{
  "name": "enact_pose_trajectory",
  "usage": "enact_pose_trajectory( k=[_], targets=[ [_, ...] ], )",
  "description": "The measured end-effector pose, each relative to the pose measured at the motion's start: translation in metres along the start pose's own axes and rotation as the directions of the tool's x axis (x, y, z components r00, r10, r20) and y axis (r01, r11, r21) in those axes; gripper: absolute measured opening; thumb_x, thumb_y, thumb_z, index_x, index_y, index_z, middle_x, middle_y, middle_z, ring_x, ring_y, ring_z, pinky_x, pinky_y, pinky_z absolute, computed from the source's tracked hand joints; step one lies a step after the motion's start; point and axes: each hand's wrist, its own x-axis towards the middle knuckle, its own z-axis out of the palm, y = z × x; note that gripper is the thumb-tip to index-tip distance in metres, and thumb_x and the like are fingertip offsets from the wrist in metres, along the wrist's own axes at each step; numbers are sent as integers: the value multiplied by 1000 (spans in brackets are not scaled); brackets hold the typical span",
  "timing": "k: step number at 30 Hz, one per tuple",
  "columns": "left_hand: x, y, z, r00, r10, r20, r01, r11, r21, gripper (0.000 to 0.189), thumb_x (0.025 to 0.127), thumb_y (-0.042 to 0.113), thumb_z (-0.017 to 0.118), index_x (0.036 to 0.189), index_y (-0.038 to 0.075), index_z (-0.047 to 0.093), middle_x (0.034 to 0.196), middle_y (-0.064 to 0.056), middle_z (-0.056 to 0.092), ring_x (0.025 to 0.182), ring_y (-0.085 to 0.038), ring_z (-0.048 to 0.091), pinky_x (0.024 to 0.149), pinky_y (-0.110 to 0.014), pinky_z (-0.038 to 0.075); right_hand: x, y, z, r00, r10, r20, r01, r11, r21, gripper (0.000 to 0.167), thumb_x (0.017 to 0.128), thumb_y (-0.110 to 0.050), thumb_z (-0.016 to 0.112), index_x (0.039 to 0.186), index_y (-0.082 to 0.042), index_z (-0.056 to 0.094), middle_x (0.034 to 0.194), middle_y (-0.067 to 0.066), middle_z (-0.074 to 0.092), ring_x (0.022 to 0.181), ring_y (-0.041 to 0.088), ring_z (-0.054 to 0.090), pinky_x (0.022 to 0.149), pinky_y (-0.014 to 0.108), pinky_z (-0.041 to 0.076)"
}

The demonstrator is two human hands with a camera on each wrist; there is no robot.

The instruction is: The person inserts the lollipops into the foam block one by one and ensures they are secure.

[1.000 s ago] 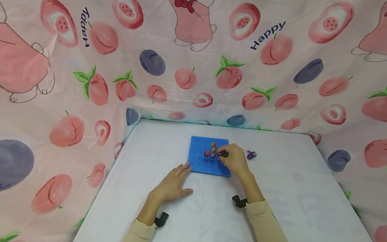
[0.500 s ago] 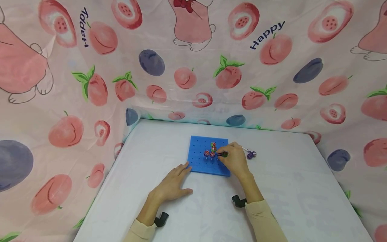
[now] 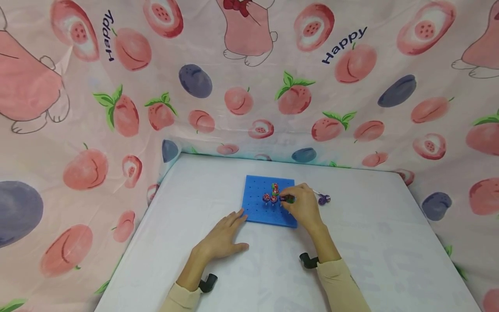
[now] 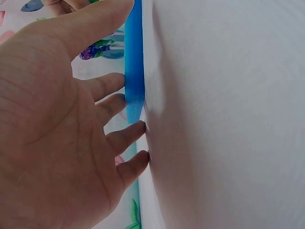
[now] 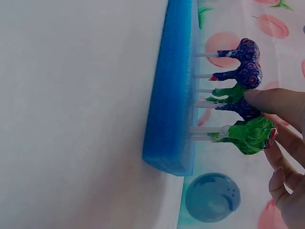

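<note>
A blue foam board (image 3: 255,190) with rows of small holes lies on the white table. Several wrapped lollipops stand in it by their white sticks, among them a red one (image 3: 266,198) and a red-green one (image 3: 275,188). My right hand (image 3: 305,210) pinches a dark purple lollipop (image 5: 246,109) by its head, its stick at the board. A green lollipop (image 5: 255,135) stands close by that hand. My left hand (image 3: 218,237) lies spread, its fingertips touching the board's near left edge; in the left wrist view its fingers (image 4: 112,86) look straight.
Loose purple lollipops (image 3: 324,199) lie on the table (image 3: 374,234) right of the board, partly beside my right hand. A pink fruit-print cloth (image 3: 241,143) hangs behind the table and along both sides. Black camera mounts (image 3: 208,283) sit at both wrists.
</note>
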Motion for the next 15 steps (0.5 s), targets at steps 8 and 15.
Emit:
enact_pose_trajectory(
  k=[8,15],
  targets=[
    [-1,2,-2,1000,1,2,-1,1000,-6,88,96,46,73,164,9,32,174,-9,18,158,-36,20,127,-55,22,0,0,-11,992,-91,-89,96,994,59,23,81,-14,92,103,-15,84,108,-1,79,96,21,61,76,45,55],
    [0,0,-1,1000,14,-1,-14,1000,-5,89,95,47,74,164,8,32,174,-9,19,158,-37,21,126,-56,23,-2,10,-27,971,-57,-230,54,998,-19,17,85,-6,85,101,-10,82,100,7,79,85,24,67,68,43,53]
  ],
)
